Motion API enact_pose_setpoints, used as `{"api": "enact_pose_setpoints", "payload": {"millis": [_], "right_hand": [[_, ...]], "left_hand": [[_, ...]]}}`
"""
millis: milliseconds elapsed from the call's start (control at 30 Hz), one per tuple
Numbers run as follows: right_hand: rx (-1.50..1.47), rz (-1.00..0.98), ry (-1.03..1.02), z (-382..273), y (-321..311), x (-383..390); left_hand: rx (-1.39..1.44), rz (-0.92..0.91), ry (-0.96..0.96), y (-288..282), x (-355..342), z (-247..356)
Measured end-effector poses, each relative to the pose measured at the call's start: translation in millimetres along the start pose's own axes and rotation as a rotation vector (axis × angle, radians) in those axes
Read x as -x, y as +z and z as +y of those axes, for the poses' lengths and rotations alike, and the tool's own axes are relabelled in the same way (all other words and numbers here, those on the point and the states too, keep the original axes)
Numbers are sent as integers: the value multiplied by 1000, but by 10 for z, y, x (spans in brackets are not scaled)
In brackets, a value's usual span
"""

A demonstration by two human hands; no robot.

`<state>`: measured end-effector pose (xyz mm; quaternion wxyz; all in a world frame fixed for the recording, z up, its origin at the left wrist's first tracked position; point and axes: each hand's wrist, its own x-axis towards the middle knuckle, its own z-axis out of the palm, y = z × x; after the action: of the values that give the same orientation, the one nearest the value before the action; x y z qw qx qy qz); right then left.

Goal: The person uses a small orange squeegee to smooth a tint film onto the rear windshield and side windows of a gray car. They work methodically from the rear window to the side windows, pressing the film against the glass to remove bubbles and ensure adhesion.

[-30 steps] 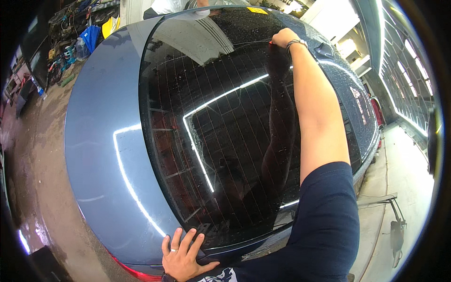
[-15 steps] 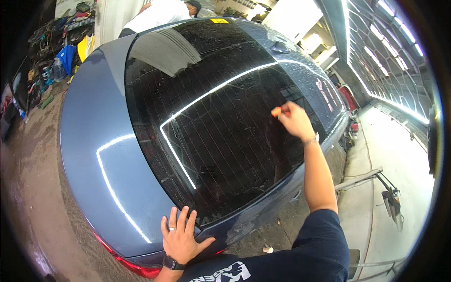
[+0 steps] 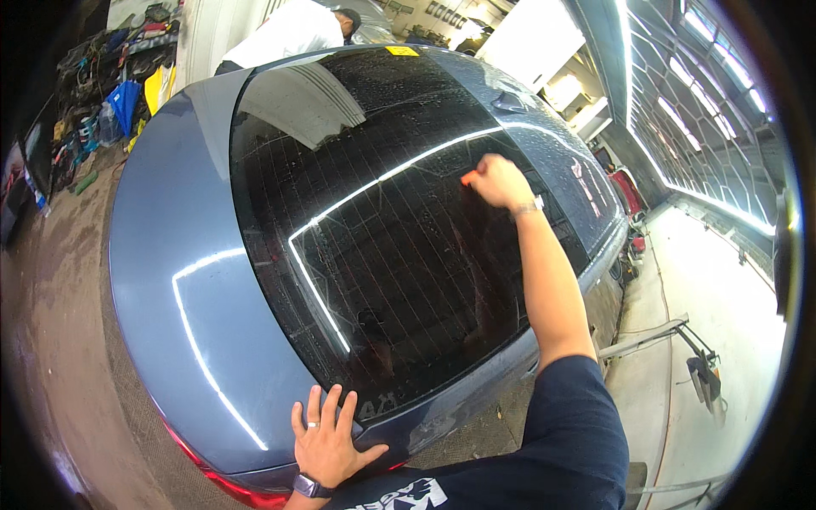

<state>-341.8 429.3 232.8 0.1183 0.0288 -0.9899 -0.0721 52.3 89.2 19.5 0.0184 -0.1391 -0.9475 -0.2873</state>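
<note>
From where I stood, bold white lettering [image 3: 422, 491], partly cut off, ran across the front of the person's navy fabric T-shirt [image 3: 578, 421]. Pale letters [image 3: 378, 405] showed in the dark, glossy rear window [image 3: 408, 263] near its near-left corner, printed or reflected I couldn't tell. A small yellow rectangular sticker [image 3: 401, 51] at its far edge bore marks too small to read.

On my feed, the right hand [image 3: 500, 181] blurs and hides most of the small orange piece [image 3: 468, 178], so I can't tell whether its edge meets the rear window [image 3: 399, 246]. The lower edge cuts off the left forearm [image 3: 304, 502]. The car [image 3: 183, 187] hides the co-worker's legs [image 3: 228, 67]; I find the shelf clutter [image 3: 146, 53] too small to sort.
</note>
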Motion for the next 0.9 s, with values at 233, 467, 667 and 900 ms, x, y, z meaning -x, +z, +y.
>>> {"api": "enact_pose_setpoints", "payload": {"millis": [233, 467, 667, 900], "right_hand": [[117, -118, -20, -695, 419, -2224], [157, -156, 5, -745, 455, -2532], [-2, -158, 127, -371, 73, -961], [-195, 57, 84, 128, -152, 1815]], "left_hand": [[-16, -90, -86, 29, -26, -30], [-30, 3, -53, 60, 10, -34], [-22, 67, 9, 22, 49, 5], [-36, 94, 38, -7, 144, -18]]}}
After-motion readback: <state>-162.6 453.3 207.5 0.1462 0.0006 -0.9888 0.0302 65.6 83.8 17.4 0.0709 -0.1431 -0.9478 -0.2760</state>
